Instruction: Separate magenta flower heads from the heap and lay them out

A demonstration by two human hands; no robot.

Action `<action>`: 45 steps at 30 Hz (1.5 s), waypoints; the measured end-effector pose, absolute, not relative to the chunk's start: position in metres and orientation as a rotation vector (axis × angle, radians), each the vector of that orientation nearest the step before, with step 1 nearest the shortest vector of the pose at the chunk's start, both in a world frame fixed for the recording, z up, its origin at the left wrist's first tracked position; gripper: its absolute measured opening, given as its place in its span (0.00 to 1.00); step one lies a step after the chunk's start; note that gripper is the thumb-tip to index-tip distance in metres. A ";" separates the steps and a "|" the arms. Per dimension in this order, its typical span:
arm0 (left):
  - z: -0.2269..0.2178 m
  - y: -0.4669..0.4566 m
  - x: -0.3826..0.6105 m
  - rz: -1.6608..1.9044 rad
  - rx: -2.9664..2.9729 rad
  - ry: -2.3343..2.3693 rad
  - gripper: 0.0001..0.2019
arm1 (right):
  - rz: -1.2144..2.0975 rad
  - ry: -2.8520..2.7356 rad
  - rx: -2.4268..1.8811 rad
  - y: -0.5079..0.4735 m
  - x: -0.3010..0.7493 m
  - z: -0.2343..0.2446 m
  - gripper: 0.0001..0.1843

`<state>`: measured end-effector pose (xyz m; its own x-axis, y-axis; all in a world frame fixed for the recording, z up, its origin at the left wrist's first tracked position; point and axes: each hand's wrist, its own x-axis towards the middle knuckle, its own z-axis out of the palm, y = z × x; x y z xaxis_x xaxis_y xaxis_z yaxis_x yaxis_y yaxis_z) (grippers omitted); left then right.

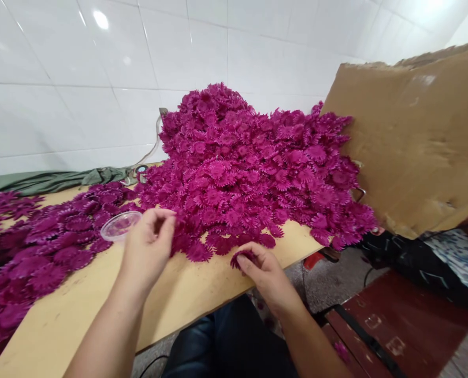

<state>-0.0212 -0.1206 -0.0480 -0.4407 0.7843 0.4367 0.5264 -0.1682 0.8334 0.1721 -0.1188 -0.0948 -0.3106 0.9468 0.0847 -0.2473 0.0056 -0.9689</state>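
Note:
Between the thumb and fingers of my right hand (263, 265) is a magenta artificial flower (242, 259), held low over the table's front edge. My left hand (153, 236) is raised beside a round clear plastic tub (120, 226), its thumb and fingers drawn together in a pinch. Whatever may be in that pinch is too small to make out. Just beyond both hands rises a large heap of the same magenta flowers (234, 168), with a few loose ones (199, 252) at its foot.
More flattened magenta flowers (48, 252) cover the left of the wooden table (80, 310). Green cloth (52, 181) lies along the tiled wall. A big cardboard sheet (415, 142) leans at the right, with part of another person (460, 257) behind it. Below stands a dark red box (415, 320).

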 end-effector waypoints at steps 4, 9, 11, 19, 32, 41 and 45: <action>-0.061 -0.127 -0.018 1.469 1.910 1.928 0.09 | 1.469 -1.210 -0.852 -0.112 0.175 -0.095 0.16; -0.066 -0.141 0.012 1.484 2.125 1.787 0.08 | 1.489 -1.233 -0.873 -0.111 0.169 -0.097 0.21; -0.067 -0.145 0.028 1.351 2.165 1.635 0.08 | 1.465 -1.249 -0.879 -0.111 0.165 -0.096 0.22; -0.074 -0.140 0.045 1.371 1.911 1.597 0.06 | 1.557 -1.187 -0.807 -0.116 0.158 -0.094 0.24; -0.056 -0.129 0.031 1.823 1.353 1.615 0.05 | 1.498 -1.206 -0.791 -0.124 0.163 -0.091 0.19; -0.056 -0.122 -0.020 1.626 1.724 1.911 0.10 | 1.425 -1.047 -0.864 -0.116 0.191 -0.094 0.17; -0.069 -0.124 -0.013 1.571 2.039 2.037 0.14 | 1.406 -1.045 -0.877 -0.111 0.190 -0.089 0.16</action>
<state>-0.0133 -0.1240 -0.0689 -0.2224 0.7000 0.6786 0.8343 -0.2236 0.5040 0.1902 -0.1111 -0.0889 -0.1022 0.9935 0.0505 -0.3352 0.0134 -0.9420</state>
